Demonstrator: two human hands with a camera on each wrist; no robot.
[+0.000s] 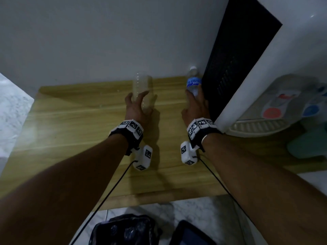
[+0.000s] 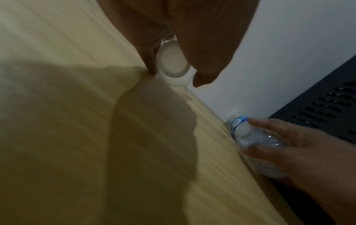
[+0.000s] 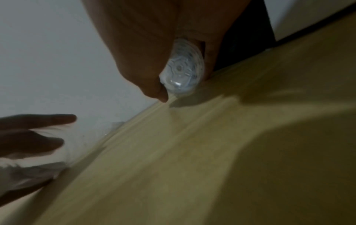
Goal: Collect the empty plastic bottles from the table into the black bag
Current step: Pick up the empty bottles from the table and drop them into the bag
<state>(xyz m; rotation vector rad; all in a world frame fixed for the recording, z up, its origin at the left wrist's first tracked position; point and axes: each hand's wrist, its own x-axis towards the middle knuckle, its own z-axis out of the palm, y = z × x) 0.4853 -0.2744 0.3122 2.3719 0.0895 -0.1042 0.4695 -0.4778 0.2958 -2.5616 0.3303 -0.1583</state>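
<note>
Fingers (image 1: 144, 94) of left hand (image 1: 137, 107) around clear bottle (image 1: 142, 89); right hand (image 1: 195, 106) around labelled bottle (image 1: 193, 82).

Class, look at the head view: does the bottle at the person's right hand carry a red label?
No. The bottle at the right hand carries a blue label, with a white cap on top.

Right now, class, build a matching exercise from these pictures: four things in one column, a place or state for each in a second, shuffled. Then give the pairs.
Things
1. plain clear bottle
2. blue-label bottle
3. black bag
4. water dispenser

Places or states
A. on the floor, below the table's near edge
B. gripped by the left hand
C. at the right edge of the head view
D. gripped by the right hand

Pairs: 1-B, 2-D, 3-A, 4-C
</note>
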